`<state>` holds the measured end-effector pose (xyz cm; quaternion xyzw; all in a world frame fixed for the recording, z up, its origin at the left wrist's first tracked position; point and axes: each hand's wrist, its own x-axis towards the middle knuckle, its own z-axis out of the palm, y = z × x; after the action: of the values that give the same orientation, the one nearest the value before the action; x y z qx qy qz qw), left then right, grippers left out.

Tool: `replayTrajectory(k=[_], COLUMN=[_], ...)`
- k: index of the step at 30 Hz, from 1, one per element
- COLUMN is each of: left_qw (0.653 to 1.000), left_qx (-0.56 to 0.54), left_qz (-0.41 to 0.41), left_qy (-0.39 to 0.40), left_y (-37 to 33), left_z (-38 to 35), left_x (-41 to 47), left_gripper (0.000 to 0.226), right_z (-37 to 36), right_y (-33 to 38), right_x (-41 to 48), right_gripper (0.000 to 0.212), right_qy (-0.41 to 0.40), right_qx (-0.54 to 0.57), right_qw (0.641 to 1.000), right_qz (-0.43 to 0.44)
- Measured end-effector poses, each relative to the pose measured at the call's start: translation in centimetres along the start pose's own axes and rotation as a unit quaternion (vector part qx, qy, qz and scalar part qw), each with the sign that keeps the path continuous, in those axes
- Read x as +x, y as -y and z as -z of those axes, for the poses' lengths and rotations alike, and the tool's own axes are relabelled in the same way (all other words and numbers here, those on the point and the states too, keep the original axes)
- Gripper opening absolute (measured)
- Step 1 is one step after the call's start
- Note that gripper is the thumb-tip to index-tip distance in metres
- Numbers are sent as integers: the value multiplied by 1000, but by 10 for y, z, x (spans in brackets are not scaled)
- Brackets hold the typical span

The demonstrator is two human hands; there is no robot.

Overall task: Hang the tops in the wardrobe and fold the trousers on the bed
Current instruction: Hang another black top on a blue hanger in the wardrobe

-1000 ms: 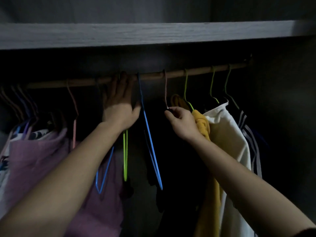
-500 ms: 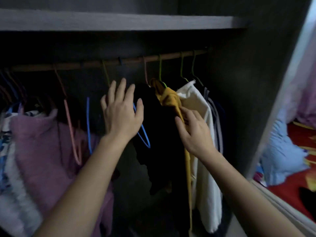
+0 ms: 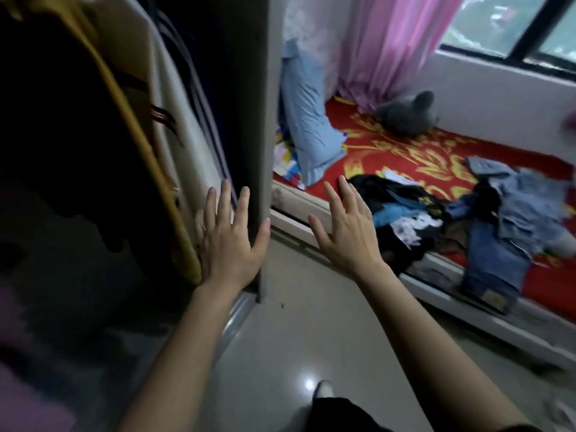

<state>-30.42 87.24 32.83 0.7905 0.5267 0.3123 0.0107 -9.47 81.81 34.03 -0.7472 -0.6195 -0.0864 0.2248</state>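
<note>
Denim trousers (image 3: 505, 244) lie crumpled on the bed (image 3: 420, 157), one leg spilling over its near edge. Just beside them, to the left, we see a dark heap of tops (image 3: 402, 210), black cloth mixed with blue and white print, also at the near edge of the bed. The bed wears a red cover with a yellow pattern.

Our right hand (image 3: 346, 232) hovers in front of that dark heap with fingers spread wide and nothing in it; the fingertips overlap the heap in the picture, and we cannot tell whether they touch it. Our left hand (image 3: 230, 238) is likewise spread flat and empty, held in front of the wardrobe's side panel (image 3: 249, 120). The two hands are apart, with the panel's edge between them.

Inside the wardrobe (image 3: 124, 151), left of the panel, tops hang close together: a white one (image 3: 174, 120) nearest the panel with a dark striped garment behind it, then a yellow one (image 3: 131, 126), then a black one (image 3: 56, 120) in deep shadow.

Farther back on the bed, a light blue pillow (image 3: 308, 120) leans against the wardrobe's outer side. A grey soft toy (image 3: 408, 113) sits at the foot of a pink curtain (image 3: 386, 45), below a window (image 3: 514, 23). A pale glossy floor (image 3: 296, 322) runs between wardrobe and bed.
</note>
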Motion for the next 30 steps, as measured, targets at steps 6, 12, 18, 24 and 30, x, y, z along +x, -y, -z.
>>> replayTrajectory(k=[6, 12, 18, 24, 30], left_qw=[993, 977, 955, 947, 948], left_qx=[-45, -72, -34, 5, 6], left_qz=[-55, -129, -189, -202, -194], left_qy=[91, 151, 225, 251, 253], left_y=[-96, -232, -351, -406, -407], left_z=[-64, -142, -219, -271, -350], left_x=[-9, -9, -14, 16, 90], left_gripper=[71, 72, 70, 68, 72], right_z=[31, 68, 77, 51, -10], right_y=[-117, -254, -387, -472, -526], right_x=[-49, -107, -139, -120, -39], right_gripper=[71, 75, 80, 79, 80], right_qy=[20, 23, 64, 91, 142], right_qx=[-64, -84, -80, -23, 6], right_qw=[994, 978, 965, 953, 948], right_qz=[-87, -191, -242, -287, -283])
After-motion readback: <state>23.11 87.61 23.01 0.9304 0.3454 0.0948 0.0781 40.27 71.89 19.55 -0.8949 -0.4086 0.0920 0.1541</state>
